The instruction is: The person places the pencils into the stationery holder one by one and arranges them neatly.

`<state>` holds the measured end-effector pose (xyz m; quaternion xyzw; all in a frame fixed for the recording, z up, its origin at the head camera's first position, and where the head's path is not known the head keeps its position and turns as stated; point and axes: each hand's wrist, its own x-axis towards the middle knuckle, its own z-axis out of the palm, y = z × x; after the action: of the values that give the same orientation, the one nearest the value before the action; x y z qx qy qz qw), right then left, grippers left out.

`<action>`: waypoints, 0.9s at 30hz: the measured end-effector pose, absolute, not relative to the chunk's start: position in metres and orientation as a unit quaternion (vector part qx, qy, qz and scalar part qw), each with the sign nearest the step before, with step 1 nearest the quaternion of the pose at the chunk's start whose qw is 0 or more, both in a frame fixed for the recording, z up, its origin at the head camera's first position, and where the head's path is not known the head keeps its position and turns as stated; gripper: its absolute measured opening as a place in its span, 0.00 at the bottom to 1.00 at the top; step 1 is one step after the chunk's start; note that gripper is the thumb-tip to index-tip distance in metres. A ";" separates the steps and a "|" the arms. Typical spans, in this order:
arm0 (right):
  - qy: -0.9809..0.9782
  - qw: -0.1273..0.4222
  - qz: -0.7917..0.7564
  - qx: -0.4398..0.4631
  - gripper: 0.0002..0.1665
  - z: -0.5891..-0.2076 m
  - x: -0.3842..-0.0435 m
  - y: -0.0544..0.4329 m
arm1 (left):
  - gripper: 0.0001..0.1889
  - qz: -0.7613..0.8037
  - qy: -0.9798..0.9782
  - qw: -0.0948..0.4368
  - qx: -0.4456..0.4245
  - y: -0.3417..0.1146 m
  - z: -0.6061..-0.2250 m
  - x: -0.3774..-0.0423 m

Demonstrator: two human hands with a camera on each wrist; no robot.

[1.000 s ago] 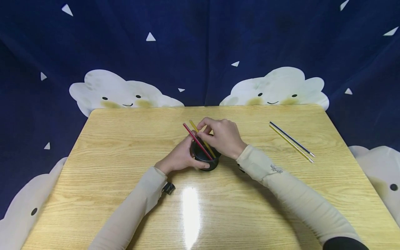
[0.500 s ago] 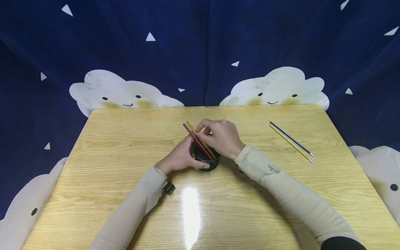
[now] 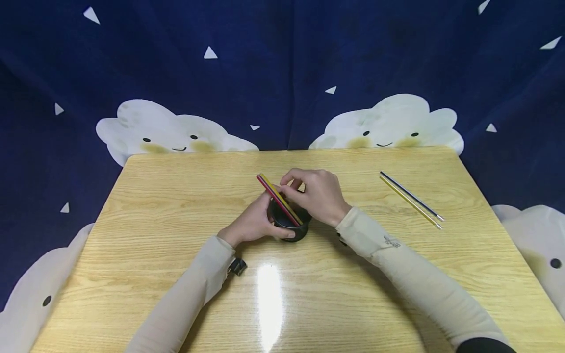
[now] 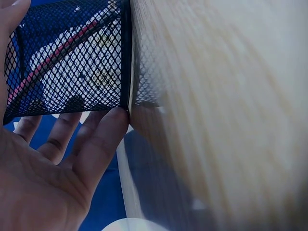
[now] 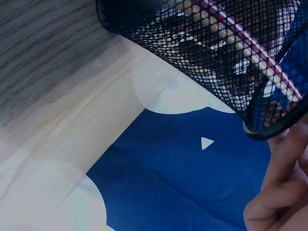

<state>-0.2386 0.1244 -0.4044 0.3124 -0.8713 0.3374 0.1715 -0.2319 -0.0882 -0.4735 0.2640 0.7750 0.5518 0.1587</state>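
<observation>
My left hand [image 3: 251,223] grips a black mesh pencil holder [image 3: 301,232] from its left side, thumb along the front. In the left wrist view its fingers reach under and behind the mesh wall [image 4: 72,67], down to the base at the tabletop. A red pencil [image 3: 262,180] and a yellow pencil [image 3: 267,181] stand in the holder, leaning left side by side. Over the right of the rim is my right hand [image 3: 320,193], fingers bent beside the pencils with no pencil seen between them. The right wrist view has its fingers [image 5: 284,163] right at the rim.
Two more pencils, one dark blue [image 3: 408,192] and one yellow [image 3: 410,202], lie nearly parallel on the right of the wooden table [image 3: 176,196]. A dark blue curtain [image 3: 273,73] with white clouds hangs behind the table's far edge.
The yellow pencil has tipped left until it lies alongside the red one. My right hand has let go of it and drawn slightly right. My left hand keeps its grip on the holder.
</observation>
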 end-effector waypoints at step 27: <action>-0.884 0.214 0.334 0.247 0.02 -0.417 -0.242 0.188 | 0.50 0.558 0.774 0.146 0.262 -0.085 -0.475 -0.231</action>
<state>-0.2419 0.1879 -0.4166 0.2466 -0.8841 0.3343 0.2140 -0.2308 -0.0849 -0.4748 0.2619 0.7736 0.5582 0.1462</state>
